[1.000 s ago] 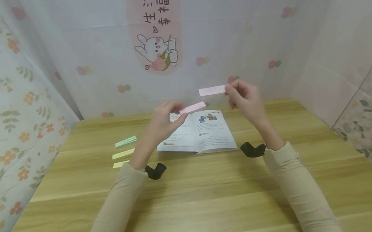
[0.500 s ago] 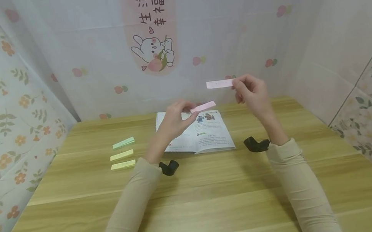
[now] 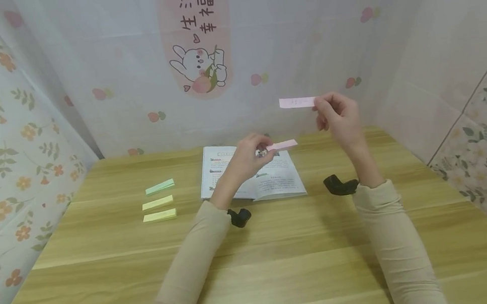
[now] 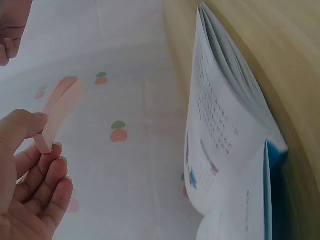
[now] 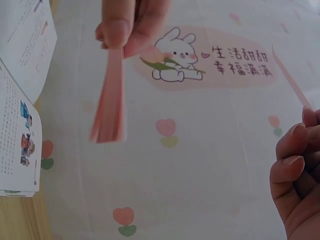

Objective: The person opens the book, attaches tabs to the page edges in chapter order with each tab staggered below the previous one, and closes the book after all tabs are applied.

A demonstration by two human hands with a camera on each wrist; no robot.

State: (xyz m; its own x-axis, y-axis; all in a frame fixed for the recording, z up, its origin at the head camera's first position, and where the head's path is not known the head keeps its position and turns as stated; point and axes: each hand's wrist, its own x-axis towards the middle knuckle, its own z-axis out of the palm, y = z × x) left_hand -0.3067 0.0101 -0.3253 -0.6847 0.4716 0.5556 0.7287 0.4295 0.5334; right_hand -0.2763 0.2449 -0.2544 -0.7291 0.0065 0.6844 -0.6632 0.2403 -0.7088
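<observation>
My left hand [image 3: 250, 160] pinches a pad of pink sticky notes [image 3: 283, 145] by one end, thumb on one face and fingers on the other. In the right wrist view the free ends of the pink pad [image 5: 109, 107] fan apart slightly. Higher and to the right, my right hand [image 3: 339, 116] pinches a single pink strip [image 3: 296, 102] with faint writing, held out level to the left. That strip looks thin and slightly bent in the right wrist view [image 5: 292, 77]. An open book [image 3: 274, 181] lies below the left hand, which partly covers its pages.
On the table [image 3: 258, 272] left of the book lie a green sticky-note pad [image 3: 159, 186] and two yellow ones, a farther one [image 3: 157, 203] and a nearer one [image 3: 159, 216]. Behind the table hangs a printed white curtain [image 3: 123, 60]. Flowered cloth [image 3: 6, 150] hangs at the left.
Both hands have shifted to the right, and the right hand has risen with its pink strip. The left hand still holds the pink pad, uncovering more of the book's left page.
</observation>
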